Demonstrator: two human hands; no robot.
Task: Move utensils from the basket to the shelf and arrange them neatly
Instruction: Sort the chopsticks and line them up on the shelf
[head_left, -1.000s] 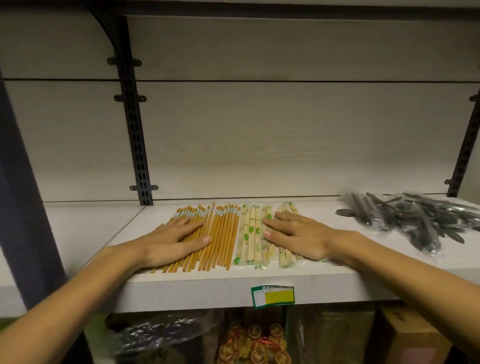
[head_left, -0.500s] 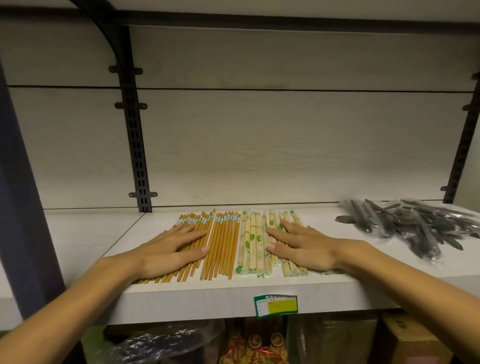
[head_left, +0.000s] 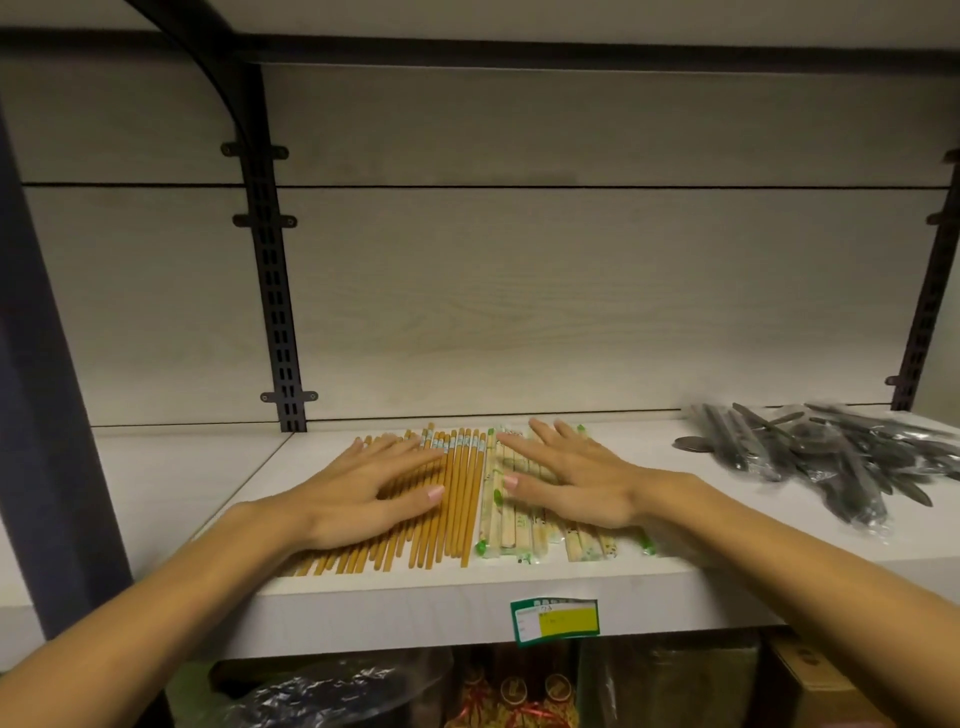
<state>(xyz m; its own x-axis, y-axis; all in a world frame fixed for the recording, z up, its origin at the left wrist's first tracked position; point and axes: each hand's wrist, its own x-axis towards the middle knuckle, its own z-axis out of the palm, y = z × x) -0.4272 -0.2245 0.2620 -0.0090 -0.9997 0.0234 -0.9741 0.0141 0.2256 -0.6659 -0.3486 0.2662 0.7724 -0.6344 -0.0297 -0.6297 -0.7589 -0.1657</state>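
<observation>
Two hands: the left hand (head_left: 363, 488) and the right hand (head_left: 571, 483) both lie flat, palms down, on the rows of chopsticks; each grip is wide, fingers straight and spread, nothing pinched or curled round.
Left hand: presses on the bare orange-brown wooden chopsticks (head_left: 457, 499), which lie side by side running near to far; a flat palm likely serves to keep round sticks from rolling while they are evened out.
Right hand: rests on the pale chopsticks in clear wrappers with green print (head_left: 498, 525), just right of the brown row and touching it; judged to be squaring this group against its neighbour.
Task's things: both chopstick groups sit on the white laminate shelf (head_left: 701, 566), near its front edge, left of centre; near ends of the brown sticks are uneven, so alignment looks unfinished.
Other utensils: a loose heap of dark spoons in clear plastic sleeves (head_left: 831, 457) lies well apart at the right, not yet straightened.
Basket: not in view.
Shelf edge: a green-and-yellow price label (head_left: 556, 621) marks the front lip below the wrapped chopsticks.
Supports: a black slotted metal upright (head_left: 275, 312) stands behind the brown row.
</observation>
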